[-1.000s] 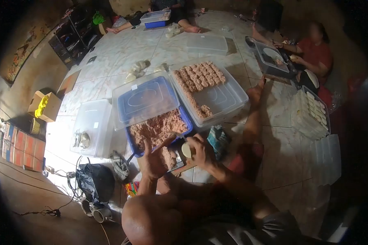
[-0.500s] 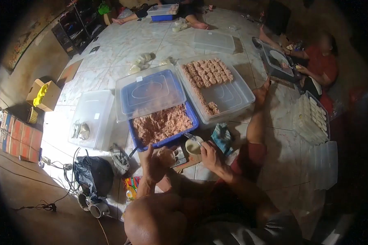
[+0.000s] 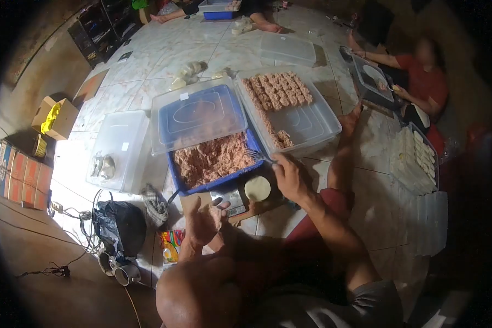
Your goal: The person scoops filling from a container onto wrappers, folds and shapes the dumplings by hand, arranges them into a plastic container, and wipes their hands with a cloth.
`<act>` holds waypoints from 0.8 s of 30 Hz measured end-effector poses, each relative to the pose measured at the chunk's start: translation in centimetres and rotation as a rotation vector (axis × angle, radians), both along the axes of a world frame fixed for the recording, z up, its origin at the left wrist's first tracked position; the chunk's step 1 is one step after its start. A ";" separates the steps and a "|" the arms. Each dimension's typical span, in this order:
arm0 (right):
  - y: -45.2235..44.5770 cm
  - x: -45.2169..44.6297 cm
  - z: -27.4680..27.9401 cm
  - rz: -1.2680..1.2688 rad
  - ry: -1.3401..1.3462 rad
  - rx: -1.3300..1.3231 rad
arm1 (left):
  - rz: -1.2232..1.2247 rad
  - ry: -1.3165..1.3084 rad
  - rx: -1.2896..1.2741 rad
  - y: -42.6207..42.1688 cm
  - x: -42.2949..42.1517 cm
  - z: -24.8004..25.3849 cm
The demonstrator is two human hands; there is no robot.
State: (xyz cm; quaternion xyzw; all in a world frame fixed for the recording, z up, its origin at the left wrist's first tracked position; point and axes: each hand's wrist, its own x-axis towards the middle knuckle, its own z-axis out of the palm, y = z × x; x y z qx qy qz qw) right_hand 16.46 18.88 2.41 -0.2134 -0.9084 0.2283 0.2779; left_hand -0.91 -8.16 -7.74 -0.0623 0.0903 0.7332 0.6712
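The right hand [image 3: 294,179] has fingers closed on the fork [image 3: 264,158] by the mince [image 3: 210,159] in the blue tub [image 3: 224,182] at twelve o'clock, the left hand [image 3: 197,229] is open, and its meat portion [image 3: 210,216] (soft, it seems) could slip if this palm tilts.

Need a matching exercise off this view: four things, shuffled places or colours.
1. fork
2. pink lump
3. disc
4. yellow bundle

A. in a cardboard box
B. cream, beside the scale
C. in the right hand, tines at the blue tub
D. on the left hand

Pairs: 1-C, 2-D, 3-B, 4-A
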 end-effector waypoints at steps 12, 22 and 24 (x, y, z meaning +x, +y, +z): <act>-4.1 0.7 -8.8 -0.064 -0.055 -0.146 | 0.107 0.073 -0.305 2.8 2.7 2.1; -2.2 -0.5 -6.2 -0.093 -0.098 -0.003 | 0.115 0.126 -0.388 2.4 3.2 0.2; -3.0 1.8 -4.1 -0.167 -0.344 -0.198 | 0.154 0.248 -0.402 2.8 4.0 3.8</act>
